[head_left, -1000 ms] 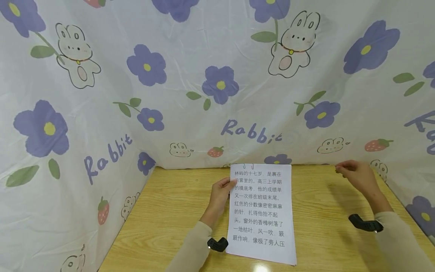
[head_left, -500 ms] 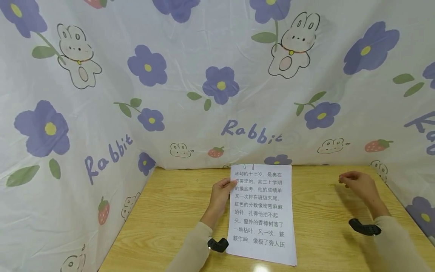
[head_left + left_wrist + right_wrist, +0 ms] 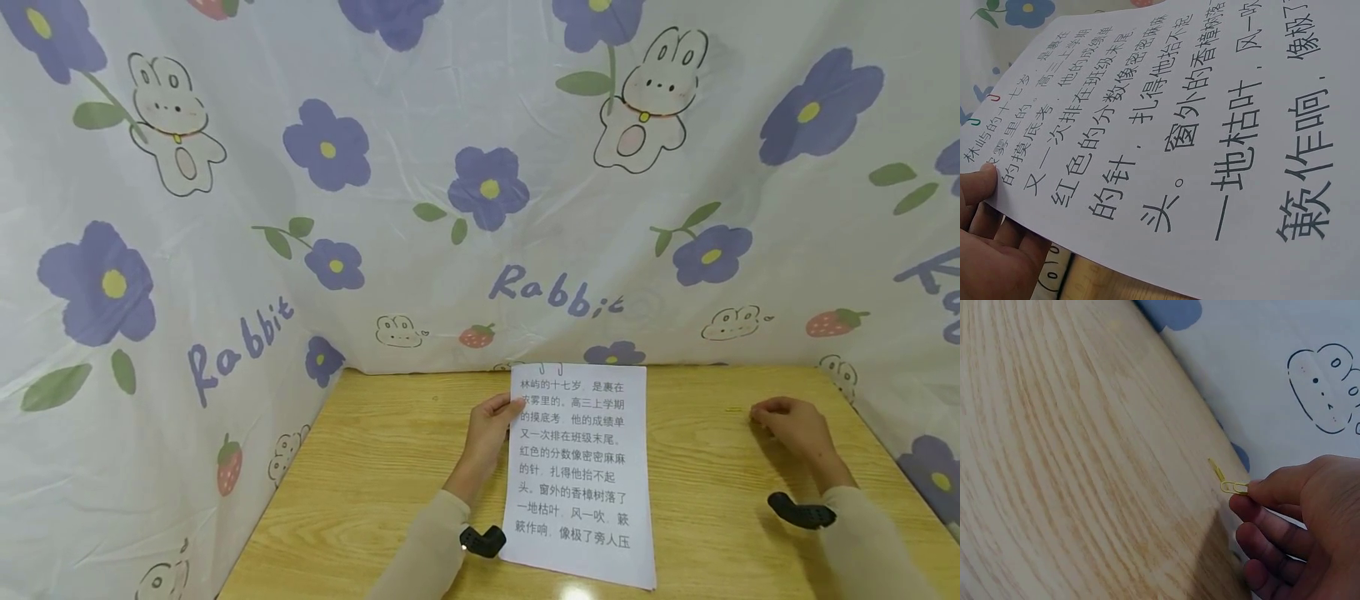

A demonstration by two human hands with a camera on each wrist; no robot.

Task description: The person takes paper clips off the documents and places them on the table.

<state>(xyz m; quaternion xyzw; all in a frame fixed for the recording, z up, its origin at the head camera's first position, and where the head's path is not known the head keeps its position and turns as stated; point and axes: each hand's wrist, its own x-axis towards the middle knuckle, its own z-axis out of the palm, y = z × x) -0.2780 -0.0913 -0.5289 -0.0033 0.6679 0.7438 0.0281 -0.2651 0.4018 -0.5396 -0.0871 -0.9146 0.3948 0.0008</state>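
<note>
Our left hand [image 3: 487,433] pinches the paper [image 3: 581,465] by its upper left edge, probably to steady it, its long axis running from us toward the curtain [image 3: 405,175]. Right of the paper, over the desk [image 3: 375,483], our right hand's grip [image 3: 797,432] pinches a yellow clip [image 3: 1235,487] by one end, likely leaving the other free, its length pointing outward.
</note>
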